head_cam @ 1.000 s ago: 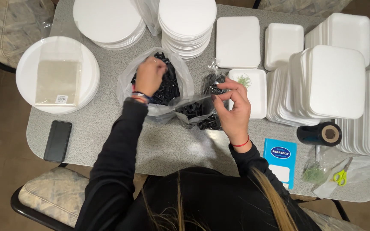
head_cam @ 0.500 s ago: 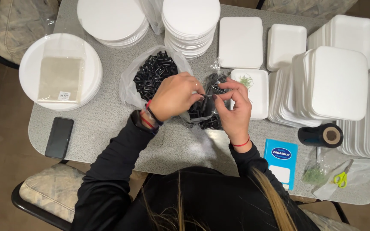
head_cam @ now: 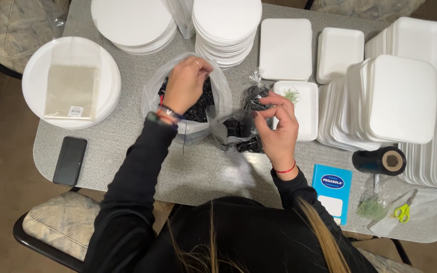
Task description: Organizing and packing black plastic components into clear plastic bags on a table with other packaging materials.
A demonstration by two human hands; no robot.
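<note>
left hand (head_cam: 185,83) back from small bag, now dipping, fingers curled, into large crinkly clear bag (head_cam: 218,86) of black pieces | right hand (head_cam: 278,126) grip pinching small clear bag (head_cam: 244,126) | speckled grey bench (head_cam: 188,167)

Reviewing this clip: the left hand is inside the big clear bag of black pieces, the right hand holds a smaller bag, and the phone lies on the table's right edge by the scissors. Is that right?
Not quite. The head view shows the phone on the table's left edge, far from the scissors. The rest holds: the left hand is inside the big clear bag of black pieces, and the right hand holds the smaller bag.
</note>
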